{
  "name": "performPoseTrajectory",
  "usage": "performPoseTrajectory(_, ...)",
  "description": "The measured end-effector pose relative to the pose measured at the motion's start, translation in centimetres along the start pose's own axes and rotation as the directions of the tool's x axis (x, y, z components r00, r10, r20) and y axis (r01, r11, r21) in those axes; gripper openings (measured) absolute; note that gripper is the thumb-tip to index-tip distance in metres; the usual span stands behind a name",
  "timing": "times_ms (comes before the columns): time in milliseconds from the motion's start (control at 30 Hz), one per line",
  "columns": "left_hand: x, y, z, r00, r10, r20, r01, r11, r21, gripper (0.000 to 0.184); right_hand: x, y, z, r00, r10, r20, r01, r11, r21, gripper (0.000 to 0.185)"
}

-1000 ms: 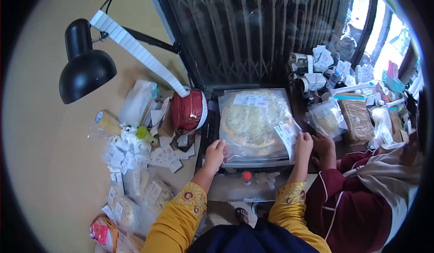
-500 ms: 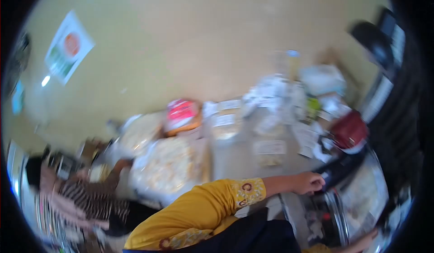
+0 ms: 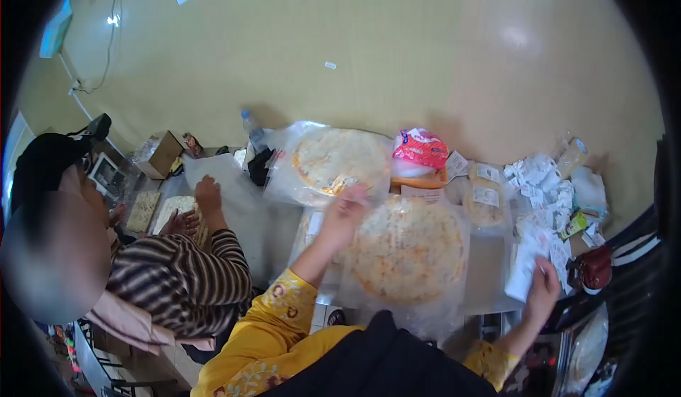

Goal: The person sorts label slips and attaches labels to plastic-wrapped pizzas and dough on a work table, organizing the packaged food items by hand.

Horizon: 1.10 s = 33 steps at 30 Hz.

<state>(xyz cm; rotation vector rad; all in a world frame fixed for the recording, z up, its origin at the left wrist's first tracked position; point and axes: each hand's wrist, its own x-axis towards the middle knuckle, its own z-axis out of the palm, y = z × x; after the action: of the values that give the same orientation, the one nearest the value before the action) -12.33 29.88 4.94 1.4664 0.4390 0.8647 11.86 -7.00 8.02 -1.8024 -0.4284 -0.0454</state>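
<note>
In the head view my left hand (image 3: 346,211) is over the tray of bagged food, between two large flat round pizza-like breads in clear plastic. Its fingers are smeared by motion, so their grip is unclear. The farther bagged round bread (image 3: 340,157) lies just beyond it; the nearer bagged round bread (image 3: 408,252) is to its right. My right hand (image 3: 545,283) is closed on the edge of a white sheet (image 3: 526,259) with faint print, paper or plastic, at the table's right end.
A co-worker in a striped sleeve (image 3: 220,262) handles a pale block (image 3: 179,209) at left. Along the wall are a red-and-white package (image 3: 420,150), a smaller labelled bag (image 3: 486,195), crumpled labels (image 3: 543,181) and a water bottle (image 3: 253,127). A dark red pouch (image 3: 594,268) lies far right.
The view has swung right-to-left and steadied. My left hand has moved from the dark object at the right to over the bagged breads. My right hand has risen and now holds the white sheet.
</note>
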Motion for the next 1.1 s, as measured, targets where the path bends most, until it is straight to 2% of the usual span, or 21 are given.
performPoseTrajectory(33, 0.3, 0.4, -3.6, 0.992, -0.028, -0.121, 0.037, 0.997, 0.070, 0.035, -0.2, -2.2, 4.0, 1.000, -0.009, 0.026, 0.009, 1.000, 0.001, 0.020)
performPoseTrajectory(100, 1.0, -2.4, -9.6, 0.893, 0.052, -0.448, -0.004, 0.994, 0.107, 0.041, 0.2, -4.3, 11.0, 0.993, -0.042, 0.108, 0.026, 0.989, 0.148, 0.021)
performPoseTrajectory(133, 1.3, -2.9, -11.8, 0.832, 0.119, -0.542, 0.026, 0.967, 0.254, 0.044, 0.3, -5.4, 14.3, 0.989, -0.034, 0.145, 0.002, 0.977, 0.213, 0.022)
performPoseTrajectory(167, 1.6, -3.5, -13.5, 0.763, 0.197, -0.615, 0.076, 0.918, 0.388, 0.048, 0.4, -6.6, 17.3, 0.983, -0.001, 0.183, -0.027, 0.988, 0.151, 0.022)
performPoseTrajectory(200, 2.3, -4.3, -14.9, 0.740, 0.175, -0.650, 0.114, 0.919, 0.377, 0.046, 1.0, -6.7, 20.3, 0.972, -0.027, 0.235, 0.013, 0.998, 0.061, 0.022)
performPoseTrajectory(233, 3.3, -5.2, -15.9, 0.714, 0.146, -0.685, 0.159, 0.919, 0.361, 0.045, 2.3, -5.0, 23.3, 0.944, -0.084, 0.320, 0.089, 0.996, -0.001, 0.023)
performPoseTrajectory(267, 3.8, -6.0, -16.4, 0.687, 0.113, -0.718, 0.208, 0.916, 0.343, 0.044, 2.8, -4.8, 25.9, 0.912, -0.185, 0.365, 0.261, 0.950, -0.170, 0.029)
performPoseTrajectory(300, 3.9, -6.1, -16.8, 0.724, -0.032, -0.690, 0.252, 0.942, 0.221, 0.038, 3.7, -4.0, 28.6, 0.880, -0.076, 0.469, 0.275, 0.886, -0.373, 0.041)
performPoseTrajectory(333, 4.2, -5.5, -16.8, 0.750, -0.168, -0.639, 0.300, 0.948, 0.103, 0.034, 4.1, -3.5, 31.0, 0.858, 0.002, 0.514, 0.267, 0.852, -0.449, 0.047)
performPoseTrajectory(367, 4.4, -5.1, -16.7, 0.768, -0.291, -0.571, 0.348, 0.937, -0.010, 0.030, 4.3, -2.0, 33.2, 0.839, -0.006, 0.544, 0.260, 0.882, -0.392, 0.044)
performPoseTrajectory(400, 4.4, -4.9, -16.7, 0.772, -0.319, -0.550, 0.370, 0.929, -0.020, 0.026, 4.3, -1.2, 34.9, 0.820, -0.021, 0.572, 0.252, 0.910, -0.328, 0.041)
performPoseTrajectory(467, 4.7, -4.7, -17.0, 0.776, -0.363, -0.515, 0.408, 0.913, -0.028, 0.023, 2.9, -4.6, 36.3, 0.798, 0.227, 0.558, -0.011, 0.931, -0.364, 0.036)
performPoseTrajectory(500, 5.1, -4.9, -17.5, 0.796, -0.378, -0.473, 0.450, 0.892, 0.044, 0.024, 2.5, -5.7, 36.6, 0.759, 0.346, 0.551, -0.143, 0.915, -0.378, 0.034)
performPoseTrajectory(567, 5.4, -5.4, -18.5, 0.824, -0.408, -0.393, 0.509, 0.838, 0.195, 0.027, 3.0, -3.8, 37.4, 0.688, 0.431, 0.584, -0.270, 0.899, -0.345, 0.027)
performPoseTrajectory(700, 5.6, -4.2, -19.0, 0.876, -0.383, -0.292, 0.417, 0.907, 0.062, 0.026, 3.3, -3.4, 37.5, 0.624, 0.519, 0.585, -0.571, 0.813, -0.113, 0.017)
performPoseTrajectory(767, 6.2, -3.1, -19.3, 0.874, -0.398, -0.278, 0.401, 0.915, -0.048, 0.024, 2.7, -6.1, 36.4, 0.681, 0.486, 0.548, -0.554, 0.831, -0.048, 0.015)
performPoseTrajectory(800, 6.4, -2.7, -19.4, 0.861, -0.440, -0.255, 0.422, 0.898, -0.126, 0.017, 2.5, -7.5, 35.5, 0.707, 0.472, 0.526, -0.546, 0.838, -0.018, 0.014)
performPoseTrajectory(900, 5.6, 0.3, -17.3, 0.873, -0.468, -0.138, 0.383, 0.832, -0.402, 0.018, 2.5, -9.9, 31.7, 0.766, 0.294, 0.571, -0.415, 0.905, 0.092, 0.010)
performPoseTrajectory(933, 4.8, 1.7, -16.4, 0.890, -0.454, -0.048, 0.385, 0.802, -0.457, 0.017, 2.7, -10.0, 30.2, 0.793, 0.302, 0.530, -0.416, 0.903, 0.108, 0.009)
performPoseTrajectory(1000, 2.5, 3.1, -14.2, 0.898, -0.437, 0.049, 0.397, 0.759, -0.516, 0.015, 2.2, -10.6, 26.0, 0.859, 0.209, 0.466, -0.311, 0.938, 0.153, 0.009)
performPoseTrajectory(1100, -2.7, 1.5, -10.9, 0.910, -0.386, 0.153, 0.402, 0.726, -0.558, 0.009, 0.4, -9.4, 19.0, 0.887, 0.211, 0.411, -0.275, 0.956, 0.102, 0.007)
